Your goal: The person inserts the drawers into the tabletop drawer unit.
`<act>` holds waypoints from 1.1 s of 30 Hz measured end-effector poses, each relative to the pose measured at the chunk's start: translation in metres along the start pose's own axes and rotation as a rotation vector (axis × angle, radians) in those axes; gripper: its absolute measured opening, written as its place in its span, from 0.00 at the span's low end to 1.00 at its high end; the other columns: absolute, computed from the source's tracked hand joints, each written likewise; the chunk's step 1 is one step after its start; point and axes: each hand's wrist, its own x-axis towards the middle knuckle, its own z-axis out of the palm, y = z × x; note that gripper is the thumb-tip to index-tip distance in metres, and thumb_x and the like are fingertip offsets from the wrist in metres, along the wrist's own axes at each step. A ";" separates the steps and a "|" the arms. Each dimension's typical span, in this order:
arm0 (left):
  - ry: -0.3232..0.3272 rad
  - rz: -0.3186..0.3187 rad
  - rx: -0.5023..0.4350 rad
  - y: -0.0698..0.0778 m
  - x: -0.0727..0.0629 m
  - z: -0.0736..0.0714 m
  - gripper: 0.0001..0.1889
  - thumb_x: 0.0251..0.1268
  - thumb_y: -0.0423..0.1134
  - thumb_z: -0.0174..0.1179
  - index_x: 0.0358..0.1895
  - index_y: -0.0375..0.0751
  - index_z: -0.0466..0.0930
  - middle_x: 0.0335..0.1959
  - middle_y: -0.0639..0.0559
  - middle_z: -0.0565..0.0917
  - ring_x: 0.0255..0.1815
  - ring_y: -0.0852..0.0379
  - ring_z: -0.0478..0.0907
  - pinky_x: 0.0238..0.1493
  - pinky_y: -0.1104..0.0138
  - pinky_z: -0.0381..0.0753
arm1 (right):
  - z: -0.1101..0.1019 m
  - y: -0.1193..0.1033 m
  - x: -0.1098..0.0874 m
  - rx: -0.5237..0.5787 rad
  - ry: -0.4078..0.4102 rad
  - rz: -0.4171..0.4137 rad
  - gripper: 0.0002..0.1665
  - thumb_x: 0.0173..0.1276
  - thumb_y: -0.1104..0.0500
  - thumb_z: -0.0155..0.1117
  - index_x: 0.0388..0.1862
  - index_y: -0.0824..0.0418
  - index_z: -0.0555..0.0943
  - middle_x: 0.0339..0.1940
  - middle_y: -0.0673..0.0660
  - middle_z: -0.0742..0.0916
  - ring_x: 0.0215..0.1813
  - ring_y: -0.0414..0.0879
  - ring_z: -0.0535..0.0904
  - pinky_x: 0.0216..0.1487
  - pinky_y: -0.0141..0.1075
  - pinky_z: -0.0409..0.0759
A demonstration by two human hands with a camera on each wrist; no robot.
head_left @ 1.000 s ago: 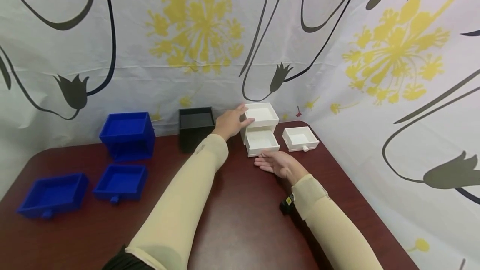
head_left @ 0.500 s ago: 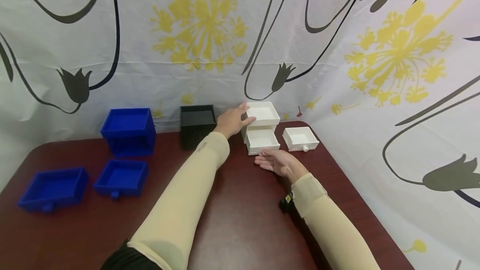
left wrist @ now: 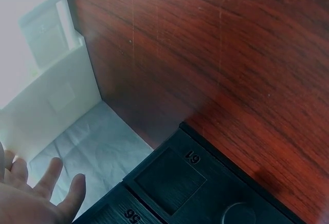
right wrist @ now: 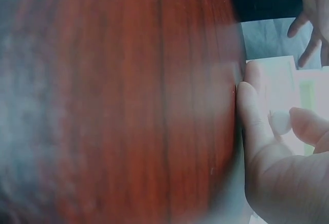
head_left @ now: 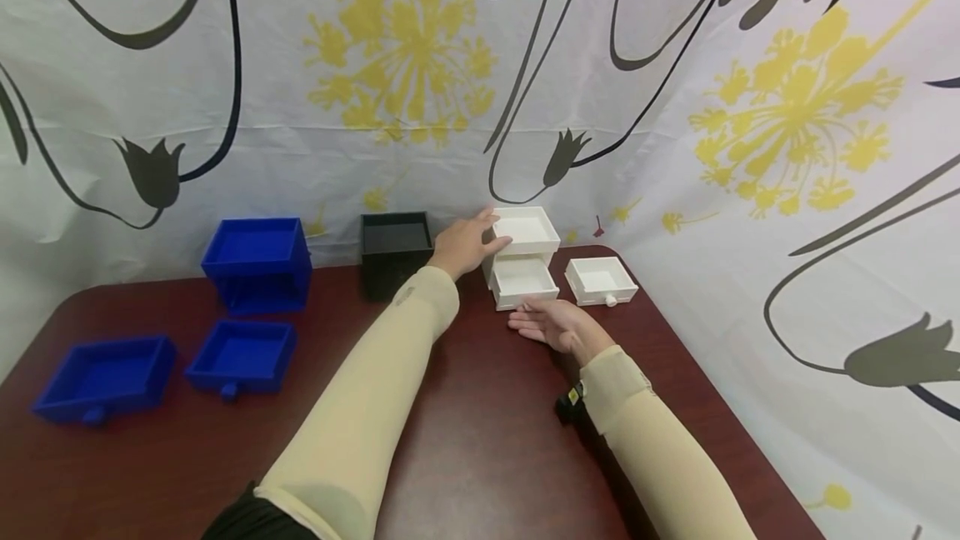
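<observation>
A small white drawer cabinet (head_left: 525, 227) stands against the back wall, its lower drawer (head_left: 521, 280) sticking out in front. My left hand (head_left: 461, 244) rests at the cabinet's upper left edge, fingers spread; in the left wrist view those fingers (left wrist: 49, 178) look nearly straight. In front of the pulled-out drawer is my right hand (head_left: 558, 327), fingers extended along its front. The right wrist view shows a round white knob (right wrist: 280, 122) between the right thumb and fingers, the thumb tip close to it. Whether they touch is unclear.
To the right lies a loose white drawer (head_left: 600, 277) with a round knob. A black box (head_left: 393, 252) stands left of the cabinet. Further left are a blue cabinet (head_left: 255, 252) and two blue drawers, one (head_left: 242, 357) nearer the middle and one (head_left: 105, 377) at the far left.
</observation>
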 end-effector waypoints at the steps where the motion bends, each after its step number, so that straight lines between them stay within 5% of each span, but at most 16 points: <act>1: -0.002 0.000 -0.001 0.000 0.000 0.000 0.37 0.73 0.72 0.45 0.79 0.61 0.62 0.82 0.64 0.52 0.77 0.47 0.63 0.61 0.50 0.76 | 0.000 0.000 0.000 0.000 0.001 -0.002 0.23 0.84 0.56 0.48 0.68 0.71 0.69 0.44 0.58 0.88 0.46 0.46 0.87 0.51 0.37 0.84; 22: -0.012 -0.007 0.007 -0.004 0.000 0.005 0.37 0.72 0.73 0.43 0.79 0.62 0.61 0.82 0.65 0.51 0.77 0.45 0.63 0.57 0.49 0.78 | 0.005 -0.001 0.003 0.031 0.027 -0.002 0.24 0.86 0.56 0.44 0.68 0.73 0.67 0.49 0.62 0.87 0.46 0.47 0.87 0.54 0.38 0.83; 29: -0.005 -0.014 0.010 -0.003 0.004 0.005 0.38 0.72 0.73 0.42 0.79 0.63 0.61 0.82 0.66 0.51 0.77 0.46 0.63 0.58 0.49 0.78 | 0.006 -0.004 0.007 0.051 0.064 0.010 0.23 0.86 0.55 0.44 0.67 0.71 0.69 0.61 0.67 0.83 0.45 0.47 0.88 0.53 0.38 0.83; 33: 0.003 -0.010 0.004 -0.004 0.005 0.005 0.37 0.72 0.73 0.43 0.79 0.62 0.62 0.82 0.66 0.52 0.77 0.46 0.63 0.60 0.48 0.77 | 0.005 -0.004 0.008 0.062 0.068 0.012 0.23 0.86 0.55 0.44 0.66 0.71 0.69 0.55 0.66 0.85 0.44 0.47 0.88 0.52 0.38 0.84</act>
